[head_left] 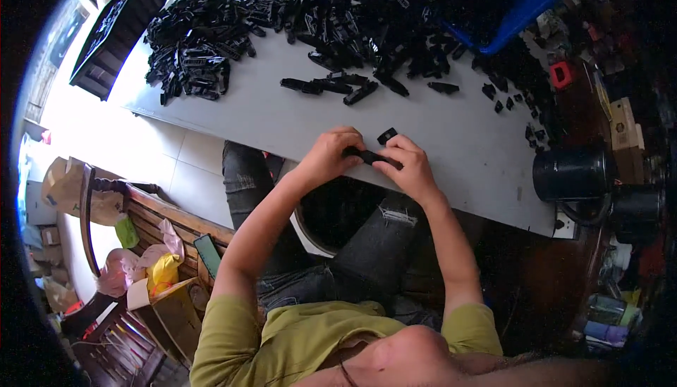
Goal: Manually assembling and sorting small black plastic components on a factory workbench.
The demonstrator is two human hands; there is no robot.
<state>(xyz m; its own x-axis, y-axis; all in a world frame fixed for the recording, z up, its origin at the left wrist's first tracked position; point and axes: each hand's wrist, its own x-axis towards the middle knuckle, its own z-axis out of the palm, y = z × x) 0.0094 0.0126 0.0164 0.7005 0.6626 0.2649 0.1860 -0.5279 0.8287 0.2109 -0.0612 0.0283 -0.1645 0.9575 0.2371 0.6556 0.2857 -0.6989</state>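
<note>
Near the front edge of the grey-white table (268, 129), I hold one slim black plastic part (369, 155) between both hands. My left hand (331, 154) is closed round its left end, and my right hand (410, 166) pinches the right end. A small black piece (386, 136) shows just beyond my right fingers; whether it lies on the table or touches them I cannot tell. Farther back lie several loose black parts (361, 93), in front of a large heap of similar parts (204, 55).
A black crate (116, 41) stands at the far left, and a blue tub (522, 16) of dark parts at the far right. Black cylindrical containers (570, 174) sit by the right edge. A wooden bench (166, 210) with bags is at left; below the table's edge is a dark round opening (338, 214).
</note>
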